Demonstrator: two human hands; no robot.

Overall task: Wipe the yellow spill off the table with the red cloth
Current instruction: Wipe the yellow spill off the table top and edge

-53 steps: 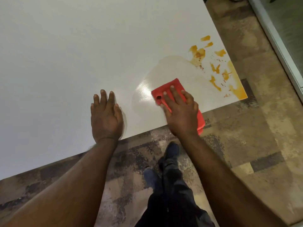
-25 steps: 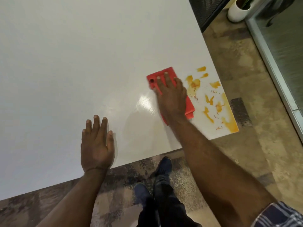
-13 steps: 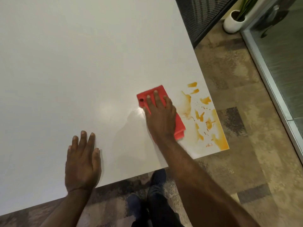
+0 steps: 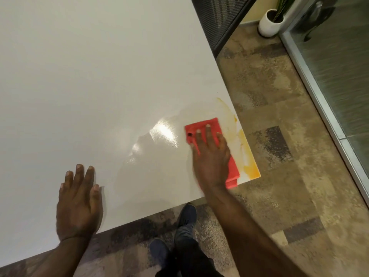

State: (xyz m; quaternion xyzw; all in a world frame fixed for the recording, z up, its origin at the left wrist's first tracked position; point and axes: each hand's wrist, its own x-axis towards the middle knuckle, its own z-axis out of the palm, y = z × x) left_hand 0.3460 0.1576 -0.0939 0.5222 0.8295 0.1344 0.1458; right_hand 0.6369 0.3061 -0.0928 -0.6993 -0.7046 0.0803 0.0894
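My right hand lies flat on the folded red cloth and presses it onto the white table near its front right corner. The cloth's near end hangs slightly over the table's front edge. Yellow spill shows as thin smears and a brighter streak along the right edge, right of the cloth. A wet, shiny film spreads left of the cloth. My left hand rests palm down on the table near the front edge, fingers apart, holding nothing.
The table's right edge and front edge meet just beyond the cloth. A white plant pot stands on the patterned floor at the far right, next to a glass partition. A dark mesh panel stands behind the table. My shoes show below the edge.
My right hand slid the cloth to the right over the yellow blotches. The separate blotches have become thin smears. The left hand has stayed flat on the table.
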